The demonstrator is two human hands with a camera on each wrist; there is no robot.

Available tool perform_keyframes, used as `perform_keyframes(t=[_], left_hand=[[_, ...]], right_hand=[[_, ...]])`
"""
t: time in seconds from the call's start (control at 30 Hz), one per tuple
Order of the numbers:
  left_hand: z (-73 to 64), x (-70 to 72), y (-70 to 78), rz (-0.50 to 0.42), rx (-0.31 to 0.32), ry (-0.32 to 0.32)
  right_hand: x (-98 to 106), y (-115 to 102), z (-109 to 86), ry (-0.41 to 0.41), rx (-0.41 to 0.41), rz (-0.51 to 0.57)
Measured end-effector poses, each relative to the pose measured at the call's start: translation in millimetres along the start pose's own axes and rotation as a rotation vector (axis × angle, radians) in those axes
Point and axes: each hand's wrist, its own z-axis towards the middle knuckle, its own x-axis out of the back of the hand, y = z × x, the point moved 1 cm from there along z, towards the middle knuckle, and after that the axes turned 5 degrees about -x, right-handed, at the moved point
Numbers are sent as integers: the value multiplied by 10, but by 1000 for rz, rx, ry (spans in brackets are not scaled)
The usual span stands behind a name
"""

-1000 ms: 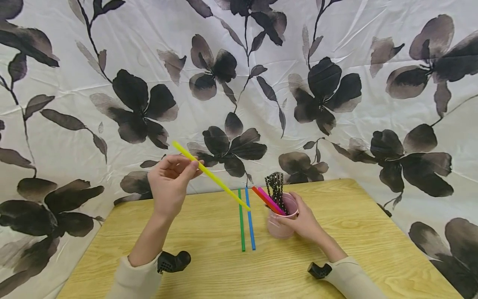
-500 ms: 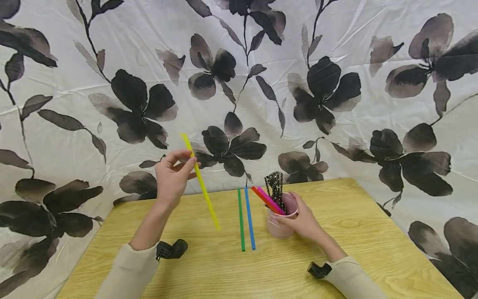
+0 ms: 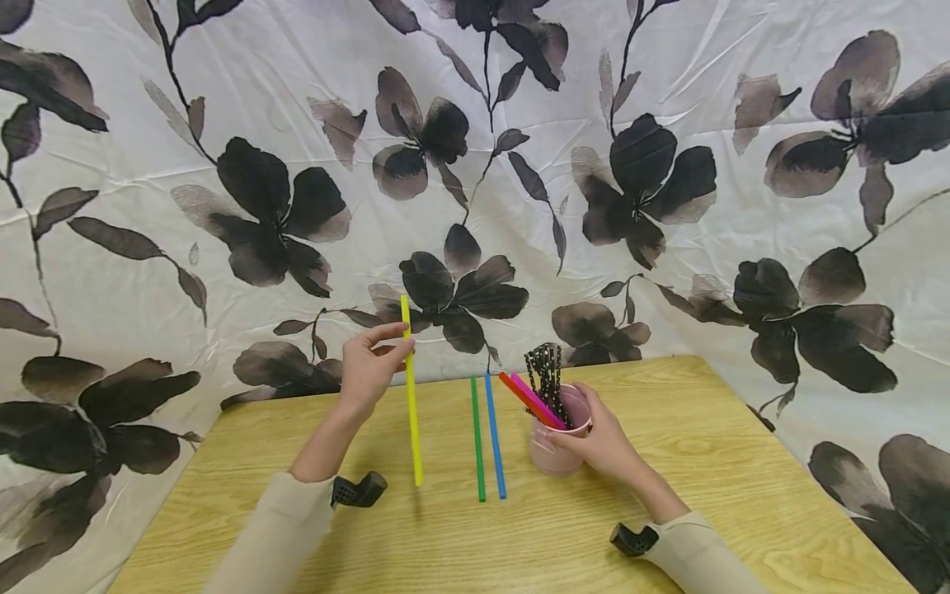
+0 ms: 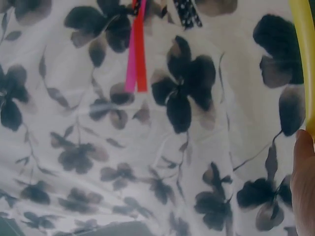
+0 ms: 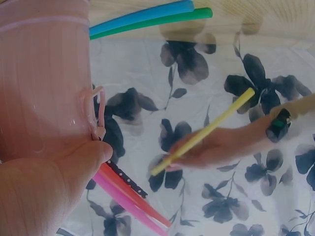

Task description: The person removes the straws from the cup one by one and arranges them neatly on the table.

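My left hand [image 3: 369, 371] pinches a yellow straw [image 3: 413, 412] near its top between thumb and fingers. The straw hangs nearly upright over the table, left of the other straws, and shows at the right edge of the left wrist view. A pink cup [image 3: 552, 454] stands at the right, with my right hand [image 3: 599, 433] gripping it by the rim and side. Leaning out of the cup are a red straw [image 3: 519, 393], a magenta straw [image 5: 133, 204] and several black straws with white dots [image 3: 547, 371].
A green straw [image 3: 478, 445] and a blue straw [image 3: 496, 445] lie side by side on the wooden table [image 3: 705, 462], just left of the cup. Behind the table hangs a white cloth [image 3: 519, 49] printed with dark flowers.
My left hand has moved right and down, and the yellow straw has swung from a slant to nearly upright. My right hand and the cup have stayed in place.
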Motion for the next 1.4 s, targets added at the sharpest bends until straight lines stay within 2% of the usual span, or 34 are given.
perform_keyframes(t=[0.17, 0.27, 0.53, 0.67, 0.87, 1.1, 1.4], left_hand=[[10, -64, -271, 26, 75, -19], [12, -97, -417, 33, 115, -35], [12, -185, -739, 64, 172, -102], [11, -250, -885, 78, 212, -129], [-10, -331, -1063, 101, 256, -145], [-7, -374, -1239, 130, 301, -162], [-50, -410, -1433, 143, 344, -208]], right_hand=[[54, -233, -81, -8, 15, 54], [62, -275, -95, -10, 14, 63], [-22, 41, 27, 14, -34, -1], [-34, 91, 43, 24, -31, 2], [-34, 85, 36, 15, -21, 0], [74, -324, -111, -15, -38, 40], [63, -315, -111, -18, -41, 48]])
